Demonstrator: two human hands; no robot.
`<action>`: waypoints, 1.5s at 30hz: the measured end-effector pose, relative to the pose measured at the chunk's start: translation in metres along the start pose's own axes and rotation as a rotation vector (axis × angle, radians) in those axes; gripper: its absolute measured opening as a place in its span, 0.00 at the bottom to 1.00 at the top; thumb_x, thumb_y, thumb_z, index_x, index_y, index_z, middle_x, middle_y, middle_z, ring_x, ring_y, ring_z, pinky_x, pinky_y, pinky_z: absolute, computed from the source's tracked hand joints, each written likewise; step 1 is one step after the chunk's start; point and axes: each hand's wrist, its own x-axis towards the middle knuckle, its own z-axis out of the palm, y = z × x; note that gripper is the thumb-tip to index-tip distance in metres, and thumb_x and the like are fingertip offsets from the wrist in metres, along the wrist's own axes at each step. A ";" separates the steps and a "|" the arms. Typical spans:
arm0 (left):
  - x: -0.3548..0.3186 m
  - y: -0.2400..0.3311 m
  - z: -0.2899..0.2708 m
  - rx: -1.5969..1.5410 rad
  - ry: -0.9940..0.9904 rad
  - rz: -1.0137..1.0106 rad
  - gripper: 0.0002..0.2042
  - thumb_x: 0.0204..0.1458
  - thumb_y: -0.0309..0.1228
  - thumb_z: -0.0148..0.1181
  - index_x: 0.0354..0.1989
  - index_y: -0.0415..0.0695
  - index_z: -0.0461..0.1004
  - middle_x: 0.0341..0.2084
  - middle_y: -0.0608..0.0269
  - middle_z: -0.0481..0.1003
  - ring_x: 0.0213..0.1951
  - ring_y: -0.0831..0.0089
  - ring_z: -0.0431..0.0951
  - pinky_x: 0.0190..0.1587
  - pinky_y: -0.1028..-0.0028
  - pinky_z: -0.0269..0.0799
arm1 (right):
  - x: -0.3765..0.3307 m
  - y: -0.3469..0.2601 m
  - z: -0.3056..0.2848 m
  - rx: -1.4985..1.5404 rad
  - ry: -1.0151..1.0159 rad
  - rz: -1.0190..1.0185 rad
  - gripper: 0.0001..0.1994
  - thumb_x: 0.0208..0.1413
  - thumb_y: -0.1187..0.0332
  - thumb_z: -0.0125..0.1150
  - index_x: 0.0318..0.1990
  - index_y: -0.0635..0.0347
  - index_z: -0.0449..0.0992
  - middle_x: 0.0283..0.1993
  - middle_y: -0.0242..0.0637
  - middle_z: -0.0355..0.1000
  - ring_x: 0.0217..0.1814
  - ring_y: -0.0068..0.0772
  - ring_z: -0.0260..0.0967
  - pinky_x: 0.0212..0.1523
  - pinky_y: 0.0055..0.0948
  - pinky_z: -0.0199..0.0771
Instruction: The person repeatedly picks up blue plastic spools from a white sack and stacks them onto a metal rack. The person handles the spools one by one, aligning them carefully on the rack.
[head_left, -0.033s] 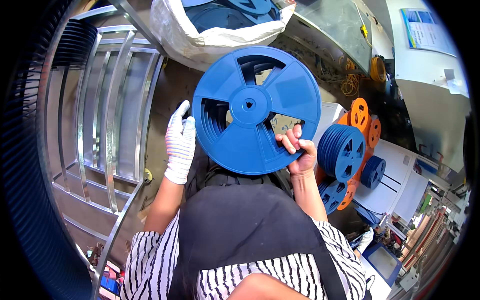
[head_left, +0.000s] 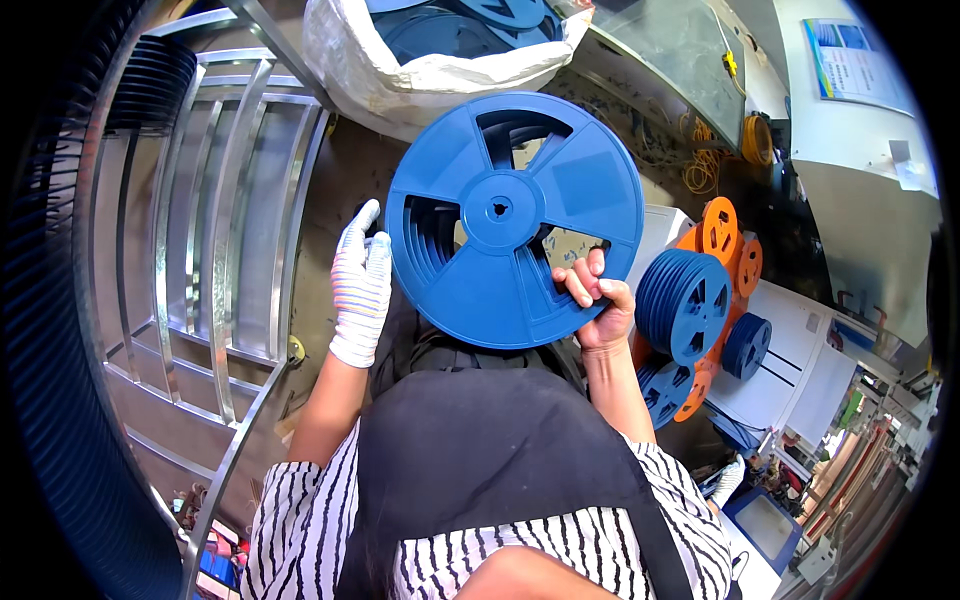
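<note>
right hand [head_left: 607, 318] grips blue reels [head_left: 450, 290]; gloved left hand [head_left: 360, 290] alongside.

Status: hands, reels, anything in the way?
Right hand grips blue reels at a cutout. Gloved left hand by their left rim, contact unclear. Nearby: white sack beyond, metal frame left.

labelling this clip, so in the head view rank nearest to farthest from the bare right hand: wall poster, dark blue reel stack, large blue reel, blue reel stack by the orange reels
1. Large blue reel: gripped by the right hand.
2. Blue reel stack: just right, by the orange reels.
3. Dark blue reel stack: farther right.
4. Wall poster: far upper right.
</note>
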 end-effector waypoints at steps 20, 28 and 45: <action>-0.007 -0.012 -0.006 -0.161 0.143 -0.036 0.18 0.59 0.22 0.48 0.58 0.36 0.66 0.42 0.61 0.72 0.33 0.82 0.69 0.43 0.80 0.69 | 0.003 0.000 0.008 -0.024 0.022 0.028 0.09 0.41 0.73 0.59 0.30 0.56 0.66 0.19 0.26 0.57 0.20 0.22 0.57 0.58 0.34 0.61; -0.010 -0.022 -0.010 -0.206 0.119 -0.062 0.19 0.59 0.23 0.49 0.59 0.38 0.65 0.42 0.63 0.70 0.32 0.83 0.68 0.42 0.81 0.69 | -0.001 -0.001 -0.004 0.034 -0.005 0.030 0.10 0.41 0.71 0.59 0.30 0.56 0.65 0.18 0.25 0.56 0.19 0.22 0.55 0.56 0.34 0.62; -0.039 -0.028 -0.001 -0.826 -0.030 -0.501 0.43 0.49 0.42 0.66 0.68 0.51 0.44 0.64 0.61 0.54 0.60 0.67 0.61 0.60 0.60 0.62 | -0.006 -0.010 -0.014 0.160 -0.110 0.085 0.10 0.39 0.70 0.63 0.28 0.55 0.67 0.15 0.23 0.55 0.16 0.20 0.54 0.49 0.31 0.62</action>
